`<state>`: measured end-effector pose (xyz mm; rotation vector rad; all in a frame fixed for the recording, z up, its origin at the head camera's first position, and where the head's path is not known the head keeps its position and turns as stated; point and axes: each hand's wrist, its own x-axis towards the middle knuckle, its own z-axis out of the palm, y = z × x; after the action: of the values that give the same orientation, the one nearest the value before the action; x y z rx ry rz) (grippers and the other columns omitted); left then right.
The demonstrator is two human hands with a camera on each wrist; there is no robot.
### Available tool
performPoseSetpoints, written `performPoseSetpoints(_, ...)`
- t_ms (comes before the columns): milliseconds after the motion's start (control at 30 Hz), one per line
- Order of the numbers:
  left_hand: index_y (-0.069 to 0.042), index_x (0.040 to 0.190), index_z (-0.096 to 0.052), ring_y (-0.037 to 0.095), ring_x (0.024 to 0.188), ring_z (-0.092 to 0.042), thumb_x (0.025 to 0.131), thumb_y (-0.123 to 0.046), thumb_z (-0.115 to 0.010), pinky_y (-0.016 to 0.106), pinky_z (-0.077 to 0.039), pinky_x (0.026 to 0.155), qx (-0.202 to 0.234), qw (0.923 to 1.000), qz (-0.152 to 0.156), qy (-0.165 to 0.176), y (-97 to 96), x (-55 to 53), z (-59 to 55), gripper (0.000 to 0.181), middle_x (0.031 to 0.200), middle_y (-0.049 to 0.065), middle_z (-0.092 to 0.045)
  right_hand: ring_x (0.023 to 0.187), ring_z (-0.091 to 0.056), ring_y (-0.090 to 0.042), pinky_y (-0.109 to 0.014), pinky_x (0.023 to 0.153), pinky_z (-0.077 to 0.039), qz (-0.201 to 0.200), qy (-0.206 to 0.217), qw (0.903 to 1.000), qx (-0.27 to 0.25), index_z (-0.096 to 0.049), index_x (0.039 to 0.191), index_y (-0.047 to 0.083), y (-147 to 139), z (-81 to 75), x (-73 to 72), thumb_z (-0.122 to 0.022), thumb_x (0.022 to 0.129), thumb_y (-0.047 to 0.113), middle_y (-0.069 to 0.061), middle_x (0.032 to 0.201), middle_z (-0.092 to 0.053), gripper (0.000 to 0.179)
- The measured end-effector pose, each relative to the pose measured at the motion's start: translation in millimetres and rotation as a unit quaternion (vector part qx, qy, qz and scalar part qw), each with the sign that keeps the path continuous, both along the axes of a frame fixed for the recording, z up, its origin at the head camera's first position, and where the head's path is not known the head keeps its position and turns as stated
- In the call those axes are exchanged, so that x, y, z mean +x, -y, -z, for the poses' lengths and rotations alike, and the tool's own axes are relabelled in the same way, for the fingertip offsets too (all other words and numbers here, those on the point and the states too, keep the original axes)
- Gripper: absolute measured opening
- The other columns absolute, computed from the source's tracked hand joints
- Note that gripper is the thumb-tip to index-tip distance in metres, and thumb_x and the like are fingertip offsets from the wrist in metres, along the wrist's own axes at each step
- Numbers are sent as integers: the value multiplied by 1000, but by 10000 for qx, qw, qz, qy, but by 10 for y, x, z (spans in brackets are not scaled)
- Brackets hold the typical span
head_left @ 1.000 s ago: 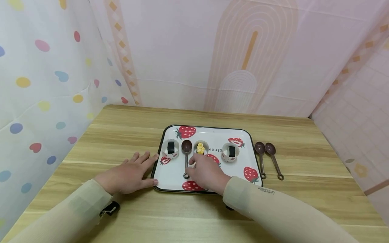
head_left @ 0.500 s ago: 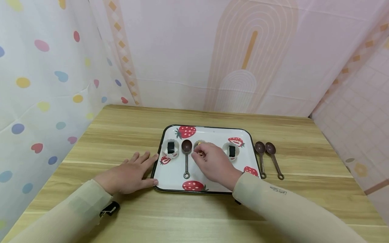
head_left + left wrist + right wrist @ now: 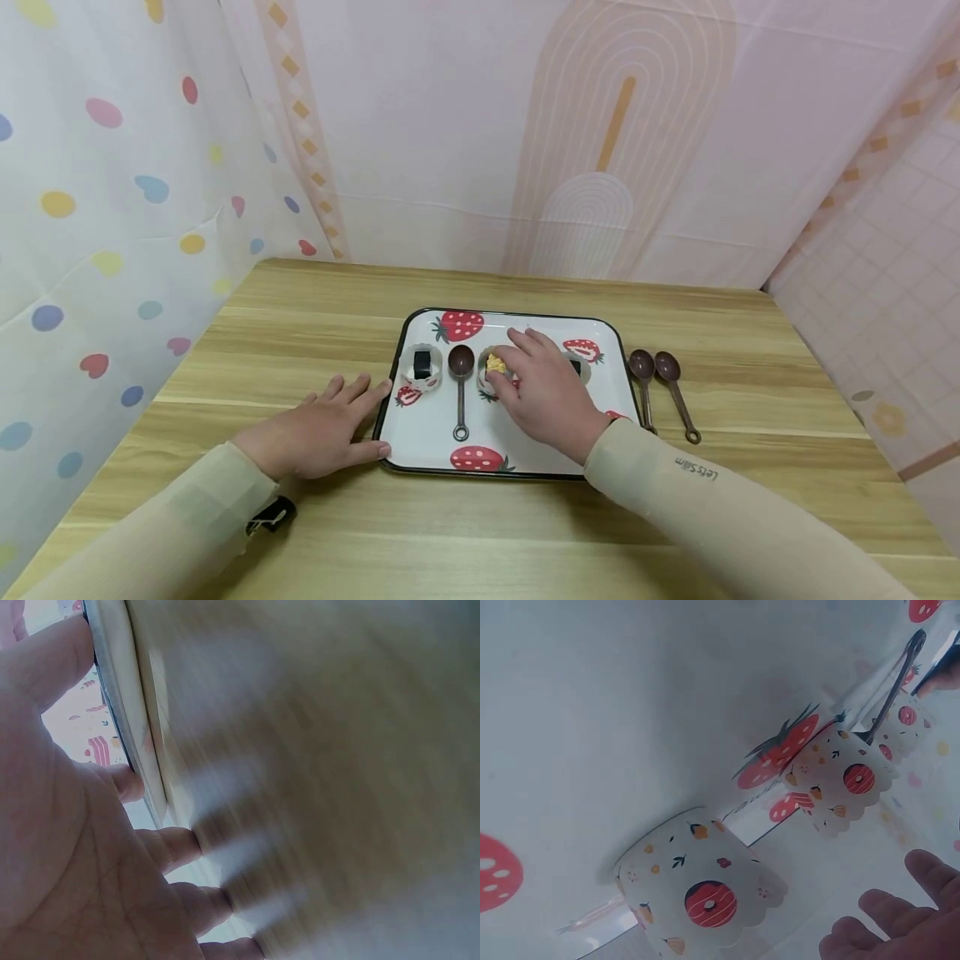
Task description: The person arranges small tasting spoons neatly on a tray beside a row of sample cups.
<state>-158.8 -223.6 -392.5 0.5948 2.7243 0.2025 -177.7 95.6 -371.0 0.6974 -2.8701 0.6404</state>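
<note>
A white strawberry-print tray [image 3: 420,442] bears three paper cups. Dark-wrapped sushi [image 3: 422,364] sits in the left cup [image 3: 407,371]. A yellow-topped sushi piece [image 3: 495,364] lies in the middle cup [image 3: 485,390]; my right hand [image 3: 551,396] hovers around it, fingers spread. The right cup [image 3: 697,885], in the right wrist view, stands apart from the fingertips [image 3: 885,904]; the right hand partly covers it in the head view. Between the left and middle cups lies a brown spoon [image 3: 461,362]. With fingers spread, my left hand [image 3: 322,433] rests at the tray's left edge.
Two more brown spoons, one [image 3: 642,367] against the tray's right rim and another [image 3: 668,367] beside it, lie on the wooden table [image 3: 450,533]. Printed curtains [image 3: 435,125] hang behind the table and at both sides.
My right hand has moved from the spoon's handle end up and right to the middle cup. Its fingers, bunched half a second ago, are now spread. The left hand has stayed put.
</note>
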Motion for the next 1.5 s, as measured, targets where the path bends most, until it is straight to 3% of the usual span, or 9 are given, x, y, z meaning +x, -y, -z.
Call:
performPoseSetpoints(267,-11,167,-28,67,150,-24,97,-72,-56,82,-30,112,-4,10000,-3,11,-5,-7,-4,97,168,33,-28,160,-26,-44,-69,124,-28,299,234,9979,524,-58,151,20,-50,-7,-15,-57,106,51,-15,169,-38,55)
performPoseSetpoints(500,-10,167,-28,67,149,-25,98,-71,-57,82,-30,112,4,10000,-1,1,-1,5,-20,97,167,33,-29,163,-13,-47,-63,131,-15,335,357,9956,798,-46,161,20,-92,21,-38,-55,104,60,-18,174,-26,71)
performPoseSetpoints(867,-9,167,-28,68,149,-25,98,-71,-57,82,-30,112,-30,10000,-16,33,-16,3,-30,97,168,33,-28,162,-12,-50,-65,130,-17,316,242,9936,1055,-41,163,16,-175,35,-72,-48,103,67,-20,175,-21,80)
performPoseSetpoints(1500,-10,167,-28,68,149,-23,97,-71,-58,82,-29,113,-51,9999,-38,85,-21,3,-34,98,168,33,-28,163,-5,-50,-68,129,-13,574,511,9910,1099,-32,167,18,-359,57,-67,-43,100,76,-19,177,-14,89)
